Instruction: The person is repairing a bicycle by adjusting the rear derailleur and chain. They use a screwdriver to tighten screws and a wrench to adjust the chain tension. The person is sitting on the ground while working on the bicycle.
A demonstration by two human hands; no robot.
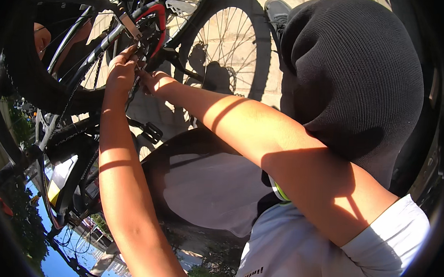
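Note:
A bicycle with a black and red frame part [160,29] is close in front of me at the upper left. My left hand [121,70] reaches up to it, fingers bent together just below a silver bracket [131,26]. Close beside it on the right, my right hand [154,82] has its thumb and fingers drawn together at the dark parts under the frame. What either hand's fingertips grip is hidden by the fingers and by deep shade. A black pedal [152,132] is below my hands.
A black tire [24,75] curves around the left side, with another person's bare limb [41,39] behind the spokes. More bicycles [43,140] stand at the lower left. My bent knee [358,75] fills the right. Wheel-shaped shadows fall on the pale paving [221,34].

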